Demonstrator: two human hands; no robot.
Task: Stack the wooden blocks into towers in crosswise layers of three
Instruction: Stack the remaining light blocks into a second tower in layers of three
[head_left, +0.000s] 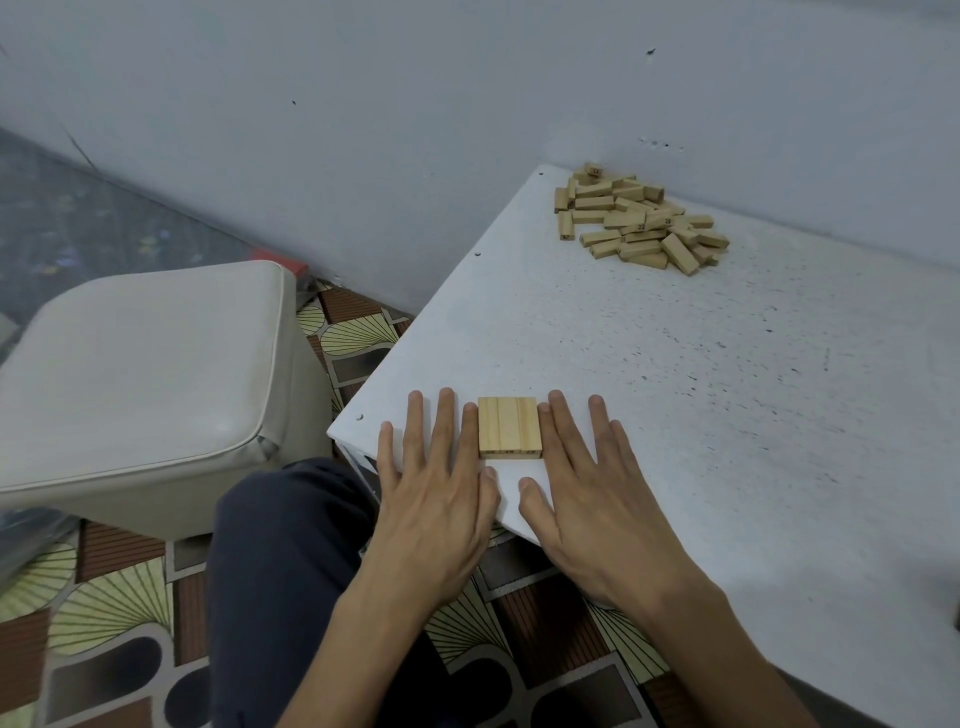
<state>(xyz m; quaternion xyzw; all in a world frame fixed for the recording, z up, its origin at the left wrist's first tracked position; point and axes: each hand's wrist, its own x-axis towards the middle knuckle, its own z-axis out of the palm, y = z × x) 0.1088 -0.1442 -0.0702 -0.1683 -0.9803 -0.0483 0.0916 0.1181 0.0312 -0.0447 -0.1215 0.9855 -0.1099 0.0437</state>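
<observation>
wall (363, 130): pale, runs behind the table.
table (727, 389): white, speckled, with its near corner toward you.
stool (140, 374): cream, cushioned, left of the table, standing on the patterned floor (104, 597).
leg (280, 571): yours, in dark cloth, below the table corner.
left hand (436, 499): flat on the table, fingers straight and spread, holding nothing. your forefinger lies along the left side of the layer.
right hand (592, 499): likewise flat and spread, holding nothing, forefinger along the layer's right side. contact with the wood looks likely on both sides, but the angle does not settle it.
pile (639, 218): loose blocks at the table's far edge by the wall, well apart from your hands.
layer (509, 427): three blocks side by side, long sides touching, flat on the table near the corner, between your hands.
</observation>
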